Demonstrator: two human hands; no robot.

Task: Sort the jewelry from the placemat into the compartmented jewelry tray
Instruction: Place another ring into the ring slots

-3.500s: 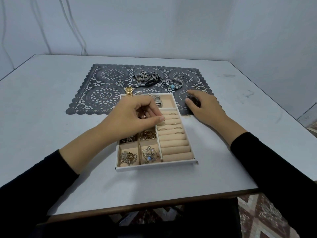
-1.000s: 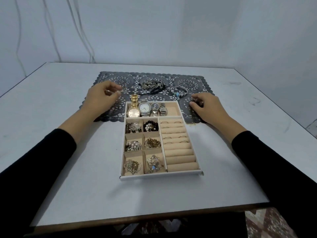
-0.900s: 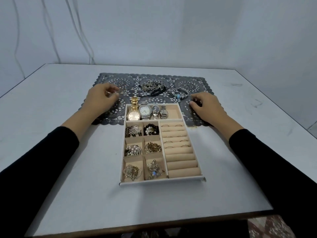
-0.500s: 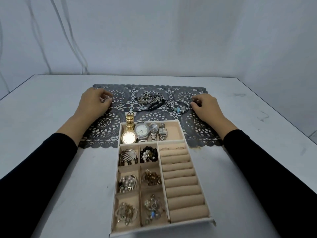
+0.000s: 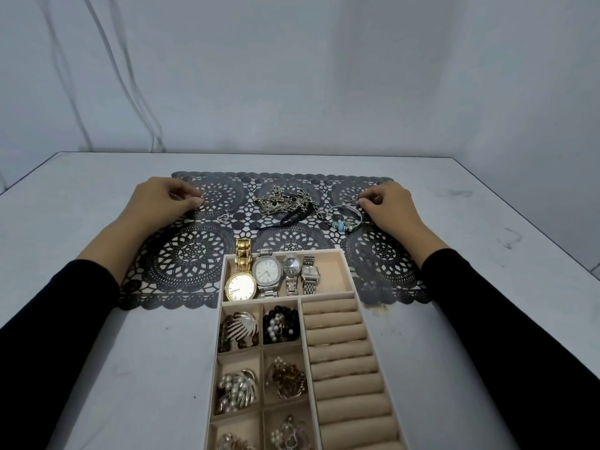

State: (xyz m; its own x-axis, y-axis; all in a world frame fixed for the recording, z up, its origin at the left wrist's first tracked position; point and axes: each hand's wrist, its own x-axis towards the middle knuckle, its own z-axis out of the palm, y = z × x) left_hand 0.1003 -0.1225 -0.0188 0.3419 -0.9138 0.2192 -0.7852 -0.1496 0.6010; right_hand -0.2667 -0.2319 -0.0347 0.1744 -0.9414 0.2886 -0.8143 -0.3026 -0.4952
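A dark lace placemat (image 5: 194, 258) lies across the table. On it are a pile of silver chains (image 5: 281, 203), a black cord bracelet (image 5: 293, 218) and a silver bangle with blue beads (image 5: 343, 219). My left hand (image 5: 159, 206) pinches the thin chain of a heart pendant necklace (image 5: 224, 217) at the mat's left. My right hand (image 5: 391, 207) pinches small silver hoops (image 5: 350, 198) above the bangle. The beige jewelry tray (image 5: 354, 289) sits in front, with several watches (image 5: 268, 276) in its top compartment, brooches and beads in the small cells, and ring rolls on the right.
The white table (image 5: 81, 319) has bare surface on both sides of the tray. Its edges show far left and far right, and the wall stands right behind it. The gold watch strap (image 5: 243, 251) hangs over the tray's far rim onto the mat.
My left hand left the tray and reached to the mat's left, onto the thin necklace. My right hand slid from the mat's near right edge up to the hoops. The view tilted up.
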